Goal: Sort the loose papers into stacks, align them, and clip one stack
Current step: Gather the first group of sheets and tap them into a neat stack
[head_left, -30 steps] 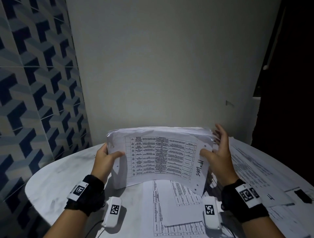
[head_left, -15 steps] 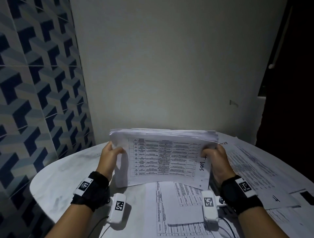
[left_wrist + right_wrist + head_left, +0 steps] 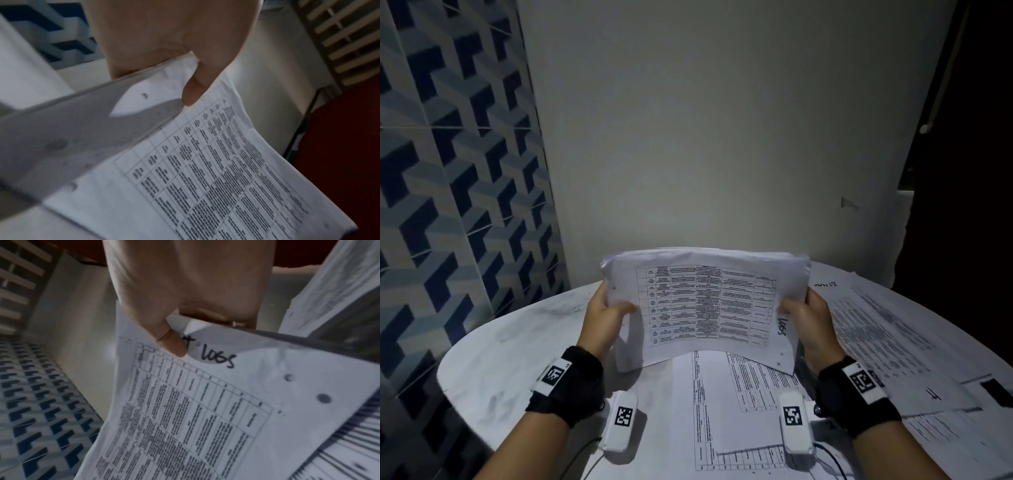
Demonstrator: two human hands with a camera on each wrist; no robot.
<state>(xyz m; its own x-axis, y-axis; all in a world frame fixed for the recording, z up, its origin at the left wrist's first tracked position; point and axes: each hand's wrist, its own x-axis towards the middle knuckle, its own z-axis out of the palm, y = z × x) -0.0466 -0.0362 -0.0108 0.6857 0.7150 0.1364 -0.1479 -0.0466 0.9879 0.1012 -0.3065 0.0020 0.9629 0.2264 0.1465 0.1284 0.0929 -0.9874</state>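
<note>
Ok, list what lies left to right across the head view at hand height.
Patterned tile wall → left hand → held stack of papers → right hand → loose printed sheets on the table.

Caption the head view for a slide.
Both hands, left hand and right hand, grip a paper stack upright over the table.

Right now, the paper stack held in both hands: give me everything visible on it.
The paper stack is a thick bundle of white printed sheets, held upright on a long edge above the table. Its front sheet carries a black-ruled table of dense text, handwritten marker letters near the right end and punched holes at both ends. It bows, and its lower corners flare out. The left hand grips the left end, thumb on the front; the right hand grips the right end likewise. Whether its bottom edge touches the sheets below is unclear.
</note>
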